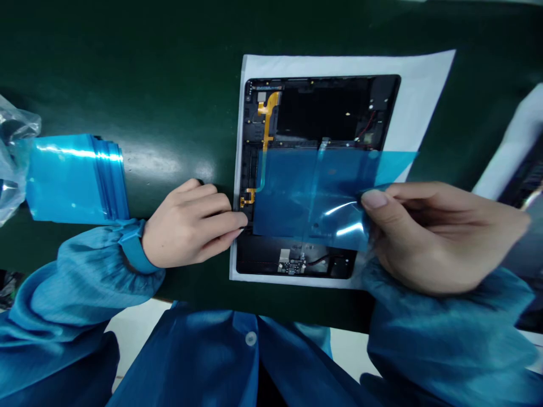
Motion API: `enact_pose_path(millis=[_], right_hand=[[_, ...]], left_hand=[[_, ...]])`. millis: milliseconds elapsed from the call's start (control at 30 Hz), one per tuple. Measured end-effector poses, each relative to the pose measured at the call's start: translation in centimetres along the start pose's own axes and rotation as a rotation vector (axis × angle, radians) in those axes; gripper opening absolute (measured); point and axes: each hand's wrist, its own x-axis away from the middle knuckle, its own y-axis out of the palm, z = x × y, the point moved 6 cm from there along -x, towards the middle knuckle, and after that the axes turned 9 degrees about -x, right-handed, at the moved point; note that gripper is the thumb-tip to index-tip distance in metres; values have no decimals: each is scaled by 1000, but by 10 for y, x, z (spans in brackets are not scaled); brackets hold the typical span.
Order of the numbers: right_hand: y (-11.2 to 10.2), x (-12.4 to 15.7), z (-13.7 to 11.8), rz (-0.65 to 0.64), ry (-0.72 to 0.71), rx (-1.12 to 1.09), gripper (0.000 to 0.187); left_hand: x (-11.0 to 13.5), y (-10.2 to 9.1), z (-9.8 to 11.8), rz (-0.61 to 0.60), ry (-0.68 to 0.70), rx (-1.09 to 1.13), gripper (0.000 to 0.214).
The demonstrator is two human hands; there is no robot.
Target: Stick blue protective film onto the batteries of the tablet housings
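Head view: I look down on a dark green worktop [169, 85], with both of my hands in blue sleeves.
Tablet frame: an opened black tablet housing [318, 175] lies flat on a white paper sheet [419, 96], its inner side up. I see an orange flex cable [267, 121] along its left side and a small connector board [292, 263] near its lower edge.
Blue film: a clear blue protective film [305, 198] lies over the middle of the housing. Its left part sits on the housing; its right edge lifts off and curls up past the housing's right rim.
Right hand: my right hand [441, 237] pinches the lifted right edge of the film, thumb on top, the other fingers [407, 195] curled behind it, grasping the film.
Left hand: my left hand [190, 223] rests on the worktop just left of the housing. Its fingers are loosely curled and hold nothing; the fingertips press on the housing's left rim, close to the lower end of the orange flex cable.
Film stack: a stack of blue films [76, 178] lies on the worktop well to the left, beside a clear plastic bag [14, 152] at the picture's edge.
Right edge: another white sheet [509, 152] with a dark object on it shows partly, too cut off to tell more.
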Motion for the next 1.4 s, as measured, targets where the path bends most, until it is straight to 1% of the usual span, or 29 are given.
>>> enact_pose_path(millis=[167, 267, 467, 567, 833, 1033, 1400], right_hand=[[-1, 0, 2, 29, 18, 2, 12], [1, 1, 2, 22, 27, 27, 12], [2, 1, -1, 21, 3, 18, 10], [1, 2, 0, 19, 19, 25, 10], [1, 2, 0, 1, 22, 5, 10], [1, 2, 0, -13, 47, 73, 12], [6, -3, -5, -71, 50, 121, 8]], left_hand=[[-1, -2, 1, 15, 11, -12, 12], [-1, -1, 1, 23, 10, -4, 12], [0, 0, 0, 14, 6, 3, 12], [0, 0, 0, 11, 3, -1, 12], [0, 1, 0, 9, -3, 5, 12], [-1, -1, 0, 18, -3, -6, 11], [1, -1, 1, 22, -5, 12, 10]])
